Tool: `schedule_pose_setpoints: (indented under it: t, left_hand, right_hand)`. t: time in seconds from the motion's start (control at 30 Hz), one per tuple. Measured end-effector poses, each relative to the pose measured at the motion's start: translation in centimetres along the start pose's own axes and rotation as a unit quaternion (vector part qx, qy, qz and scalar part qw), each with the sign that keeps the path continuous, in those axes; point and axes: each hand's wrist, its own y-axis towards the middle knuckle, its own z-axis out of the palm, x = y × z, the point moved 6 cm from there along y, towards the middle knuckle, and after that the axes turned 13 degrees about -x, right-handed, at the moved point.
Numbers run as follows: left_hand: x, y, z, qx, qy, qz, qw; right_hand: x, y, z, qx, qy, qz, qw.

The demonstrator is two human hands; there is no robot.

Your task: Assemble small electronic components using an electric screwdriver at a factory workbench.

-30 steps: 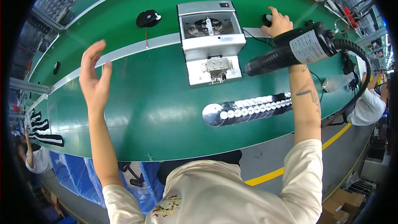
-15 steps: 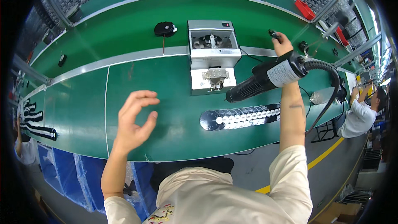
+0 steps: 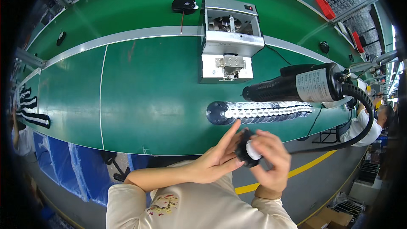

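Both my hands meet close to my chest, at the near edge of the green bench (image 3: 148, 101). My right hand (image 3: 271, 161) grips a small round black part with a white centre (image 3: 248, 150). My left hand (image 3: 220, 154) touches the same part from the left, fingers stretched toward it. Just beyond my hands a long row of stacked round black-and-silver discs (image 3: 258, 111) lies on its side on the bench. A black hanging power screwdriver (image 3: 296, 85) with a white label and a thick black hose hovers above the row's right end.
A grey metal machine (image 3: 229, 38) with a small fixture in front stands at the bench's middle back. Behind it lies a black round part with a red wire (image 3: 184, 5). Another person in white (image 3: 364, 125) works at the right. Blue sheeting (image 3: 80, 165) hangs below the bench.
My right hand left the far right side of the bench and came down to my chest holding the black part. My left hand dropped from mid-air to meet it.
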Motion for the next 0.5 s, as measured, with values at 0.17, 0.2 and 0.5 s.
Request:
schedule_pose_setpoints:
  t: [0.17,0.2,0.5]
  left_hand:
    - [-0.4,-0.8,-1.4,-0.086,-0.074,0.066,0.991]
    - [-0.8,-1.2,-1.9,-0.100,-0.086,0.069,0.989]
    - [-2.9,-3.1,-7.2,-0.141,-0.253,-0.006,0.957]
  right_hand:
    - [0.8,-0.3,3.3,0.013,-0.068,-0.049,0.996]
    - [1.2,-0.2,4.0,0.017,-0.085,-0.068,0.994]
    - [1.7,0.9,9.4,0.012,-0.076,-0.229,0.970]
